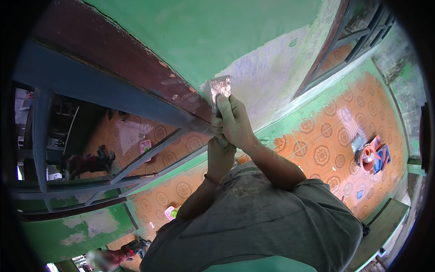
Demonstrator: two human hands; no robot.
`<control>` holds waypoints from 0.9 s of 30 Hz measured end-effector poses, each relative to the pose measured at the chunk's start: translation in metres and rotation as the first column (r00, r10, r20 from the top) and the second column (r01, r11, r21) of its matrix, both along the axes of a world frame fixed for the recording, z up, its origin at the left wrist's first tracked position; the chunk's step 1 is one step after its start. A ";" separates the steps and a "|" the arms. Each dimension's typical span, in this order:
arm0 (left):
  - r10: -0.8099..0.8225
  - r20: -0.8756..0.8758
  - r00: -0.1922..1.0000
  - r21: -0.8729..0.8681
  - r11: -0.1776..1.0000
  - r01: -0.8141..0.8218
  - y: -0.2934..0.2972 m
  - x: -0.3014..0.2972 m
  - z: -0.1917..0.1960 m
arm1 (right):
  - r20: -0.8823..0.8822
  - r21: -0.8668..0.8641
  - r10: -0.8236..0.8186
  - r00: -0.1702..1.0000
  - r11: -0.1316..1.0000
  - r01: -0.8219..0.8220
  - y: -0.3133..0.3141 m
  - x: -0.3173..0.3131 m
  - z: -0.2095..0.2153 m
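A paint scraper (220,85) with a wide, worn metal blade is in both my hands, its blade against the wall (258,41). My right hand (234,120) is closed round the upper handle, the thumb laid along the base of the blade. Just below, my left hand (220,157) is closed round the lower end of the handle. Green paint covers the upper wall; right of the blade is a pale bared patch (267,72) with a ragged edge. The blade's tip lies at that edge, close to the brown frame (113,59).
Blue-grey window bars (43,136) stand on the left, another barred window (362,36) at upper right. On the orange patterned floor (321,154) sit a reddish bucket (366,158) with things in it and a pink container (170,212). Another person (122,255) is at lower left.
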State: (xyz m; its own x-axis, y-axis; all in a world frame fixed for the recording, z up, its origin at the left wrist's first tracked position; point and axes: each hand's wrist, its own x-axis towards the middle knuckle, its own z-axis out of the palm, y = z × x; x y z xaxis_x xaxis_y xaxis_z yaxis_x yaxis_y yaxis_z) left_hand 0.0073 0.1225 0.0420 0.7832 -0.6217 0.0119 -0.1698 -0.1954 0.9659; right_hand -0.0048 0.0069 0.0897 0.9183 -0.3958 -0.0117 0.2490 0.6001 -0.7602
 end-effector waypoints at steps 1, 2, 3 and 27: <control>-0.002 0.082 0.997 -0.041 0.999 0.006 -0.002 0.003 0.003 | 0.108 -0.019 -0.047 0.993 0.999 0.050 -0.002 0.002 0.003; -0.041 0.042 0.998 -0.010 0.999 0.041 -0.004 0.004 0.005 | 0.132 -0.054 -0.075 0.988 0.995 0.083 -0.004 0.003 0.005; -0.061 0.035 0.998 -0.022 0.998 0.062 -0.004 0.005 0.006 | 0.031 -0.041 -0.039 0.999 0.998 0.040 -0.006 0.003 0.007; 0.006 -0.101 0.995 0.011 1.000 -0.005 -0.012 -0.010 0.000 | -0.059 -0.031 0.017 0.998 0.999 -0.019 -0.016 -0.008 0.014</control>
